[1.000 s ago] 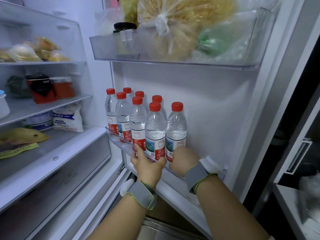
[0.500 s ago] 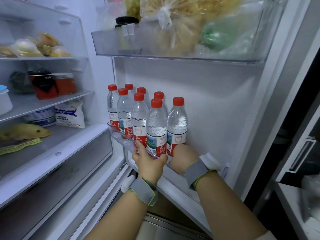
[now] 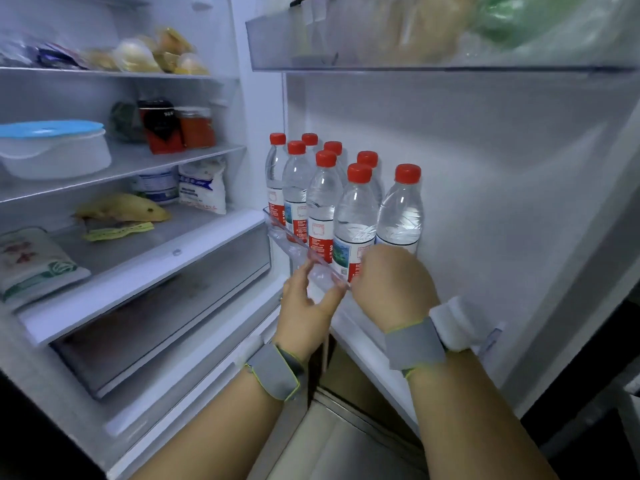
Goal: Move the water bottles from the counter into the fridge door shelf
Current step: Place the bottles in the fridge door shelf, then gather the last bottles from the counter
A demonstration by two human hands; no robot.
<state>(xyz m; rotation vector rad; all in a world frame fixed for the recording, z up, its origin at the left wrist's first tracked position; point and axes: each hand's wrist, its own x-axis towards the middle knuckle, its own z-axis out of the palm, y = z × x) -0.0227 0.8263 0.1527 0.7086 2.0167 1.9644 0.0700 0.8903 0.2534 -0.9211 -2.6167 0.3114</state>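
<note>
Several clear water bottles (image 3: 322, 202) with red caps and red-and-white labels stand upright in two rows on the fridge door shelf (image 3: 284, 237), behind its clear rail. The rightmost water bottle (image 3: 401, 206) stands a small gap apart from the others. My right hand (image 3: 391, 285) is wrapped around its lower part and hides its label. My left hand (image 3: 304, 306) hovers just in front of the rail with fingers apart, holding nothing. Both wrists wear grey bands.
An upper door bin (image 3: 346, 57) with bagged food hangs above the bottles. To the left, the fridge shelves hold a white container with a blue lid (image 3: 52, 150), jars (image 3: 173, 126), a banana (image 3: 121, 209) and packets. A drawer (image 3: 156, 289) sits below them.
My left hand has come off the front bottle and rail, and its fingers have spread. The rightmost bottle now stands slightly further right. The view has swung left and down.
</note>
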